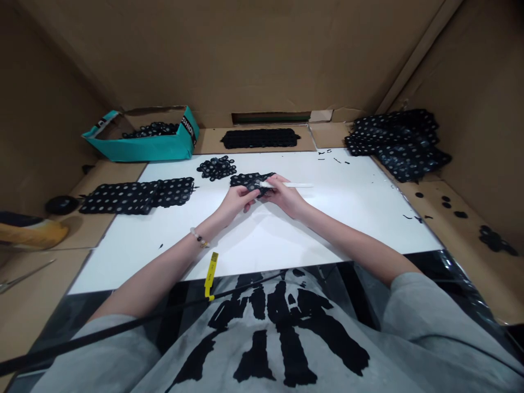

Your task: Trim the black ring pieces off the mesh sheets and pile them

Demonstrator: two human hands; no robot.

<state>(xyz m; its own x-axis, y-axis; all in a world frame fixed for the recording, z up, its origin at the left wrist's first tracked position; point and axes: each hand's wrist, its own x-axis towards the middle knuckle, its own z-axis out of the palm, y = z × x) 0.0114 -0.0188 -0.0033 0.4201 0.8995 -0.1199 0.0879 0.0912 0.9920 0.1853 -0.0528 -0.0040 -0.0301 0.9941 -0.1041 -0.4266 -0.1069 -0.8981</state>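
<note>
Above the white board, my left hand (237, 202) pinches the near edge of a small black sheet (244, 179) patterned with pale round spots. My right hand (285, 197) is closed around a slim white pen-like tool (298, 185). The tool's tip points left, onto the sheet; whether it touches cannot be made out. Fingers of the right hand also lie against the sheet's right end. Just left of the sheet is a loose pile of small black rings (216, 167).
Spotted black sheets (131, 197) lie at left, with more heaped (399, 139) at back right. A teal box (143, 148) holds black rings. A black stack (261, 138) lies at the back. Tweezers (28, 275) and a yellow bottle (33, 230) are far left. Cardboard walls (262, 60) surround the white board (262, 240).
</note>
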